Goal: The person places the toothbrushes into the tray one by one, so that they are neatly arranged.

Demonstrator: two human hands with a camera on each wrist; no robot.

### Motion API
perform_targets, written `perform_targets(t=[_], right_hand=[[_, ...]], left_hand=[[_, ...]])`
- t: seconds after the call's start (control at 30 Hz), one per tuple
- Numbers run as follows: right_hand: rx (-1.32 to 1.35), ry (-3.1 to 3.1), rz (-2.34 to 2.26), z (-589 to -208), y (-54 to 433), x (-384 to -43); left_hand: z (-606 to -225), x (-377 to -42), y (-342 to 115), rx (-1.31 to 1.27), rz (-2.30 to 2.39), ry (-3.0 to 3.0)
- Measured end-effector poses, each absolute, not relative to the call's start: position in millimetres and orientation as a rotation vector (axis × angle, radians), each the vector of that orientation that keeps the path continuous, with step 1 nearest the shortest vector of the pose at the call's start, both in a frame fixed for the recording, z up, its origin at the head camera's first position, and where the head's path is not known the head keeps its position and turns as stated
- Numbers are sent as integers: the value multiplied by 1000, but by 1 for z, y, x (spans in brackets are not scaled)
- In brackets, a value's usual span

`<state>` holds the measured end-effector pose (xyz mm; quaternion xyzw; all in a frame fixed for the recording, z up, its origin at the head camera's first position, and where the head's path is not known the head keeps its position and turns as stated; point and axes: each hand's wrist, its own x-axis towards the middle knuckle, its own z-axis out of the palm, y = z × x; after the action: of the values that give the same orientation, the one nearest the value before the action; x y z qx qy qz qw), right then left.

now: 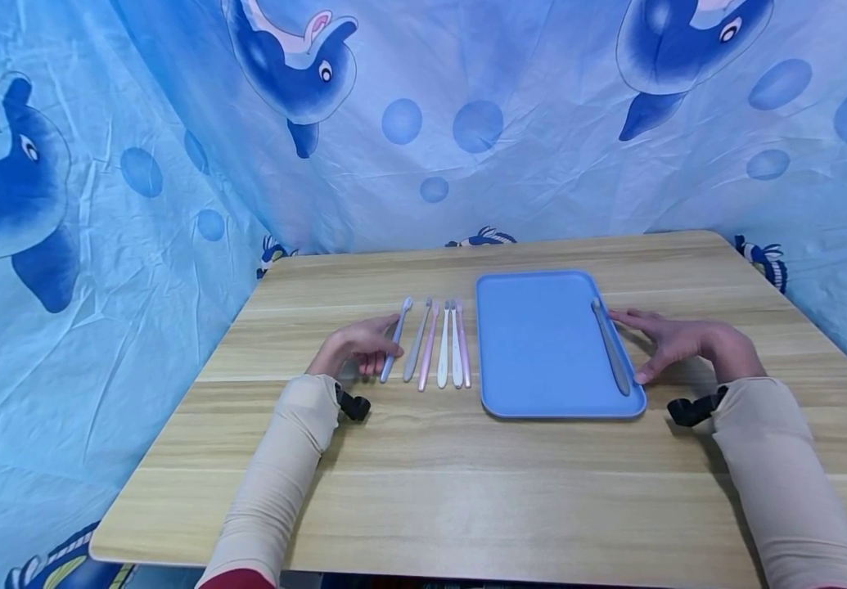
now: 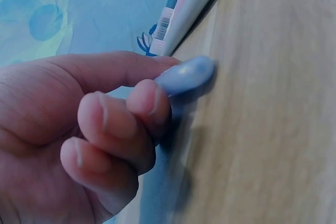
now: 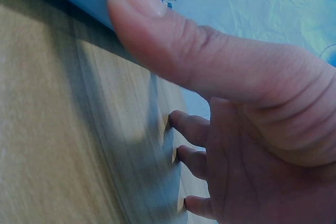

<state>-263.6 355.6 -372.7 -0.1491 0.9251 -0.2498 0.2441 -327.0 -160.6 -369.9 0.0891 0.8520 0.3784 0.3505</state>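
Observation:
My left hand [image 1: 367, 342] pinches a light blue toothbrush [image 1: 387, 366], the leftmost of a row. In the left wrist view its rounded handle end [image 2: 191, 74] sticks out between thumb and fingers, low over the wood. Beside it lie a grey toothbrush [image 1: 416, 345], a pink one [image 1: 429, 348], two white ones and another pink one [image 1: 463, 352]. On the right, a blue tray [image 1: 541, 343] holds one dark grey toothbrush [image 1: 612, 352] along its right side. My right hand [image 1: 688, 343] rests at the tray's right rim, thumb and forefinger spread, thumb against the edge.
Everything lies on a wood-grain table [image 1: 511, 491]. Behind and to the left hangs a blue curtain [image 1: 423, 188] printed with dolphins and bubbles. A black wrist strap mount [image 1: 353, 405] sits on the left wrist, another mount [image 1: 691, 409] on the right.

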Motion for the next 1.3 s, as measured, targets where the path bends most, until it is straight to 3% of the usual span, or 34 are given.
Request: perform_targets(t=[1.3], right_hand=[[-410, 2499, -720, -373, 357, -264]], left_hand=[[-361, -330, -162, 266, 1300, 2098]])
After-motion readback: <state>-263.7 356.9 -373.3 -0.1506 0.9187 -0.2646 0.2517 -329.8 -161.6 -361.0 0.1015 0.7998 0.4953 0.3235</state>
